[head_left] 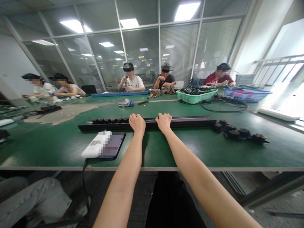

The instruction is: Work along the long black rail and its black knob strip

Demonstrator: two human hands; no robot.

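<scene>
A long black rail (190, 124) with a lighter metal strip along its back lies across the green table before me. My left hand (137, 123) is closed over the rail, just right of a row of several small black parts with brownish tops (108, 120) seated along it. A short way to the right, my right hand (164, 122) also curls over the rail, its fingertips at the far side. Both hands hide what lies directly under their fingers. More loose black parts (234, 134) of the same look sit in a cluster off the rail's right end.
A white box-shaped thing (93, 148) and a dark phone (114, 148) lie front left, with a cable hanging off the table edge (190, 169). Farther back are a crumpled cloth (126, 103), a green basket (197, 97) and a blue basket (249, 95). Several people sit around the table.
</scene>
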